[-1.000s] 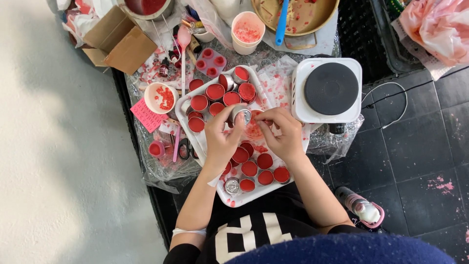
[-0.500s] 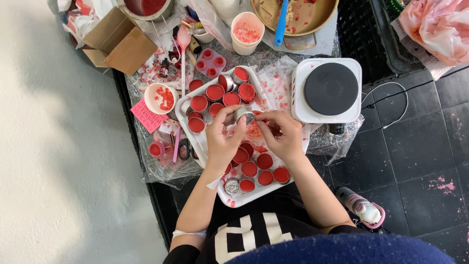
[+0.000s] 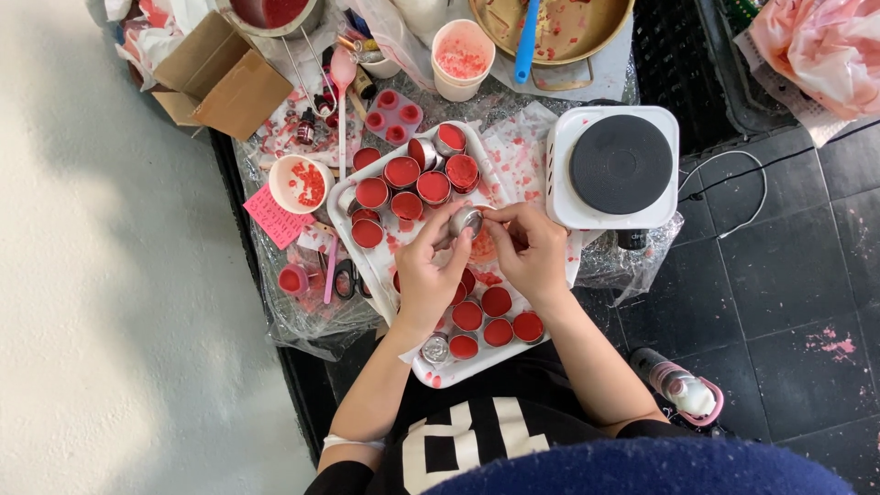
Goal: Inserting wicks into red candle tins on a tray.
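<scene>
At the far left a brown cardboard box (image 3: 225,82) sits at the edge of the plastic-covered work surface, and below it a small white bowl (image 3: 301,182) holds red bits beside a pink paper note (image 3: 273,216). A pair of scissors (image 3: 346,277) lies lower down, next to a white tray (image 3: 354,246) crowded with small round tins of red wax (image 3: 433,186) — some at its upper end, more in rows at its near end.

Over the middle of the tray the left hand (image 3: 429,273) curls its fingers around a small silver tin (image 3: 465,221), tilted on its side and held just above the tray. The right hand (image 3: 533,253) meets it from the other side, fingertips pinched at the tin's rim; what they pinch there is too small to tell.

Further right stands a white single-burner hotplate (image 3: 619,168) with a dark round top, touching the tray's edge. Above it a pan (image 3: 587,32) holds a blue spatula (image 3: 526,41), beside a white cup (image 3: 462,59). Low at right, a bottle with a pink band (image 3: 683,390) lies on the dark tiled floor.
</scene>
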